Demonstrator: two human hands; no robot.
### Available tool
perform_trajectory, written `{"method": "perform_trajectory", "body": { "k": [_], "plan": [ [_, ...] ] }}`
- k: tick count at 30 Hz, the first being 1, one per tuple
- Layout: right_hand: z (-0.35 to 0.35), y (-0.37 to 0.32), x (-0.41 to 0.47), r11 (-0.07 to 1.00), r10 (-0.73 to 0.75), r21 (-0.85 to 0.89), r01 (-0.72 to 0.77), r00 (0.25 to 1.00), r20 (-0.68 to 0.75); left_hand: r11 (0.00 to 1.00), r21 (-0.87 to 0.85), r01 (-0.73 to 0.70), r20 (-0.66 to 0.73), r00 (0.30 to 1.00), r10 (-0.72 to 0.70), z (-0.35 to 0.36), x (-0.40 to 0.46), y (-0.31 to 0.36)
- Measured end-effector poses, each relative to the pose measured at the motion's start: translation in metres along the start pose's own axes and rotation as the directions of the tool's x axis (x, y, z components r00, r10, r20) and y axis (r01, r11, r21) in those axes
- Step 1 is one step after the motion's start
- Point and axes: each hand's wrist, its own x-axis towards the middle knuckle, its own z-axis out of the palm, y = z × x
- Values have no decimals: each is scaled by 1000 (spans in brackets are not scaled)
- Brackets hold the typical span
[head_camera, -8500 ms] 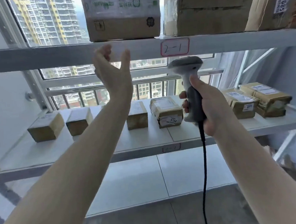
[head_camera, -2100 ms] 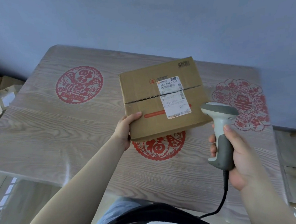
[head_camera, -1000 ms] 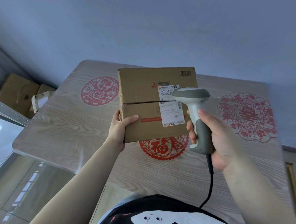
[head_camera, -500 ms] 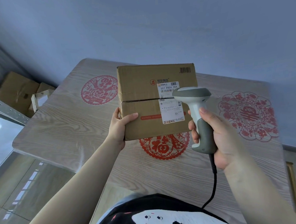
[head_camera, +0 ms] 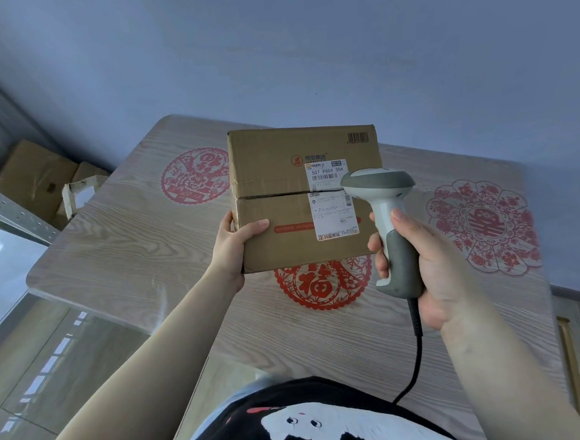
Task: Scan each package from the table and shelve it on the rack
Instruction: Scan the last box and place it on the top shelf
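Observation:
A brown cardboard package (head_camera: 280, 193) with a white shipping label is held up above the wooden table (head_camera: 122, 252). My left hand (head_camera: 236, 248) grips its lower left corner, thumb on the top face. My right hand (head_camera: 422, 265) grips the handle of a grey and white barcode scanner (head_camera: 384, 213). The scanner's head overlaps the right edge of the label and points at the package. A black cable hangs from the scanner's handle.
Red paper-cut decals mark the table top, one of them partly under the package. Cardboard boxes (head_camera: 35, 175) sit on the floor at the left by a metal rack post (head_camera: 3, 212). A blue wall rises behind the table.
Since 2.1 s ago the package has been lifted off the table and the scanner brought up to its label. Over the last half second both hands have held almost still.

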Motion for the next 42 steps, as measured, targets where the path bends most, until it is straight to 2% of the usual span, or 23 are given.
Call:
{"method": "perform_trajectory", "body": {
  "k": [6,12,19,24,28,34,42],
  "plan": [
    [0,4,-5,1000,-2,-23,2,1000,1,998,-49,-35,-68,997,32,-10,-23,-2],
    [20,24,-1,998,57,-47,-52,993,103,987,-133,-89,-242,969,55,-66,-68,-10],
    [93,59,-10,983,115,-172,-62,941,319,966,-208,-155,-454,890,45,-166,-139,-20],
    [165,85,-29,962,159,-269,-50,901,403,934,-269,-234,-558,828,46,-235,-194,-27],
    [241,119,-65,947,203,-319,-36,838,507,906,-306,-291,-643,765,29,-307,-249,-35],
    [365,184,-141,910,324,-412,-44,695,642,871,-340,-355,-761,648,-33,-437,-351,-48],
    [520,250,-225,869,375,-486,91,518,769,753,-396,-526,-864,492,-110,-559,-457,-55]
  ]
}}
